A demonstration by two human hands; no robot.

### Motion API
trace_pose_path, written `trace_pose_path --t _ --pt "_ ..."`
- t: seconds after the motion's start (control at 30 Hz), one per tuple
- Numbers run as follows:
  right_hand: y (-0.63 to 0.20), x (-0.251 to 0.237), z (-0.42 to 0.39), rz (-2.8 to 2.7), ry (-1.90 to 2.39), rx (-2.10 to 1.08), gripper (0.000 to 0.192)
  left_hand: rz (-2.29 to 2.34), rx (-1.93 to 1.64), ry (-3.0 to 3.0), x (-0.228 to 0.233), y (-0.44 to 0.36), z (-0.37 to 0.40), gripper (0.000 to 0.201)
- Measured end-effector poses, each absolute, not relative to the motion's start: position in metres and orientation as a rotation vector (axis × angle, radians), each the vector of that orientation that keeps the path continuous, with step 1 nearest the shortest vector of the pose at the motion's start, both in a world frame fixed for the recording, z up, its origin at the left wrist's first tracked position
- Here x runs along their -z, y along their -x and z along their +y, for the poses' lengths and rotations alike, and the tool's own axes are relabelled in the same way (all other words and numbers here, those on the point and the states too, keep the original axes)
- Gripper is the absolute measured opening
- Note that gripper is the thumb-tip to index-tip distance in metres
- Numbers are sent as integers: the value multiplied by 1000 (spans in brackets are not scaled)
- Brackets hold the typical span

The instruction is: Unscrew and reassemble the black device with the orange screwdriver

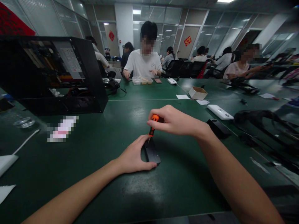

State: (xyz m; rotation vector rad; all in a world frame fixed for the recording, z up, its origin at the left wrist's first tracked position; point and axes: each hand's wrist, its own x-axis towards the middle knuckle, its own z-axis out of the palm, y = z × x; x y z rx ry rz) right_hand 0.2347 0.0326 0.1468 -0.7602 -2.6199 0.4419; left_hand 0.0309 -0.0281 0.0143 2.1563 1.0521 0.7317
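Open green table (98,149) around; black case (53,74) far-left, perhaps clear.

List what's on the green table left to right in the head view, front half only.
Glass dish → left hand → small black part → orange screwdriver → right hand → white power bank
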Motion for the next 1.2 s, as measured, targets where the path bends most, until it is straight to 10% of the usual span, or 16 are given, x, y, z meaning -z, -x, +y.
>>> trace_pose_path --t 0.4,0.53,1.2 --pt "-234 -169 -4 -2827 698 -408 3 1049 -751 -2184 -11 -31 -27 89" --pt "-229 -168 -14 -2822 915 -210 24 1074 -734 -2158 -12 -32 -28 82" --pt "-226 -157 -3 -2731 730 -316 13 1190 -715 -2116 -13 -39 -31 89"
